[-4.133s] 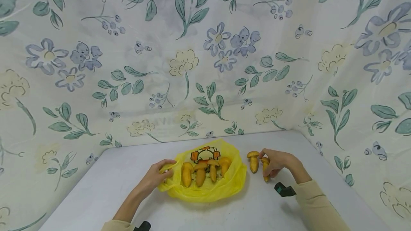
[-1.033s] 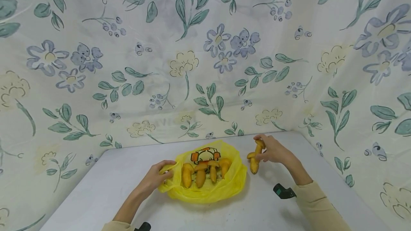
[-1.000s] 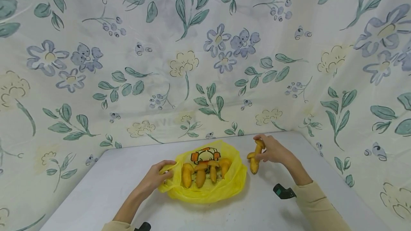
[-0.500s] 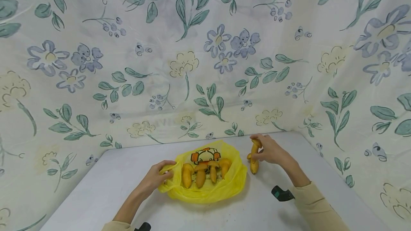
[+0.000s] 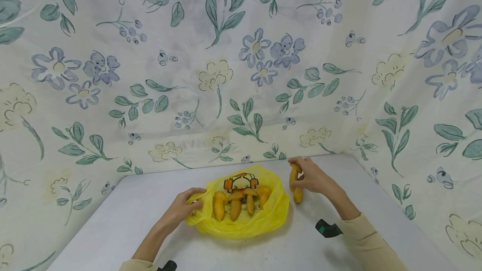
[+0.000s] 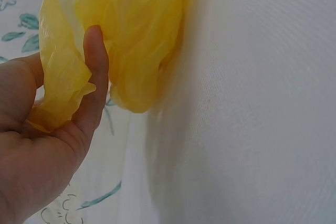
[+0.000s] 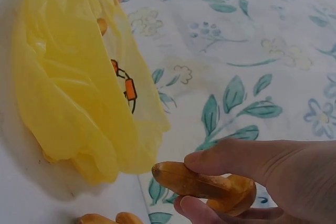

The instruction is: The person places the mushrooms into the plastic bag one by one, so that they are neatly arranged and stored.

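Observation:
A yellow plastic bag lies spread open on the table, a cartoon print on its inside. Several brown-yellow mushrooms lie side by side in it. My left hand holds the bag's left edge; in the left wrist view the gathered plastic sits between thumb and fingers. To the bag's right, my right hand pinches a mushroom by its stem, shown between thumb and fingers in the right wrist view. Below it another mushroom lies on the table, its upper part hidden.
The white table runs back to a floral curtain behind it and along the right. Black wrist-camera mounts, one by the right sleeve, sit under both forearms.
Earlier the right hand was at a mushroom lying farther right; it has lifted that mushroom and carried it left, over the other loose one. The left hand and bag have stayed put.

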Demonstrator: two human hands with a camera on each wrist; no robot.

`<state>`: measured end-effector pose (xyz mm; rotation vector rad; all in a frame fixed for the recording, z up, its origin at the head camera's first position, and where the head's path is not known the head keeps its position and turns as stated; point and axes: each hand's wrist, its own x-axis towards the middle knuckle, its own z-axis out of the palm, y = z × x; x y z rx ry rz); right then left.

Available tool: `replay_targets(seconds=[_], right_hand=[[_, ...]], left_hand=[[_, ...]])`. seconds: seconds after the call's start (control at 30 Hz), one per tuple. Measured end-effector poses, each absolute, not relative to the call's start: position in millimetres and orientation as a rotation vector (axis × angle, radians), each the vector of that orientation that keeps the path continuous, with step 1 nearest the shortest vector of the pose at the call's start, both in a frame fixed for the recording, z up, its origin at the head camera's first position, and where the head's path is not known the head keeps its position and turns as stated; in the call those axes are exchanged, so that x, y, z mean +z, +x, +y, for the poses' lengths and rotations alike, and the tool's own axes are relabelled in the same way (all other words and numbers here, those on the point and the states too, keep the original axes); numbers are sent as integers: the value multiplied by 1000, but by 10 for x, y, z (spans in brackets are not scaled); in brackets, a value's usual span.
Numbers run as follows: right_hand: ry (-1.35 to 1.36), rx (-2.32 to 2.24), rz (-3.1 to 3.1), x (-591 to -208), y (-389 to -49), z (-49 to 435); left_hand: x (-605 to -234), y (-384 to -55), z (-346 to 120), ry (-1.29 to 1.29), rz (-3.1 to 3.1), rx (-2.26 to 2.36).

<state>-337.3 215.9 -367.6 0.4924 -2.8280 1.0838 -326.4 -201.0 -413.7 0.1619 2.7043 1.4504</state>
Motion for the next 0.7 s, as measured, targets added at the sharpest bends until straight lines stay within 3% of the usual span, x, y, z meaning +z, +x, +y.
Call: replay_targets(seconds=[0.7], right_hand=[[572,1140,-2829,-3672,-3384,1930]], left_hand=[[-4118,-3264,-2038,176,2714,1441]])
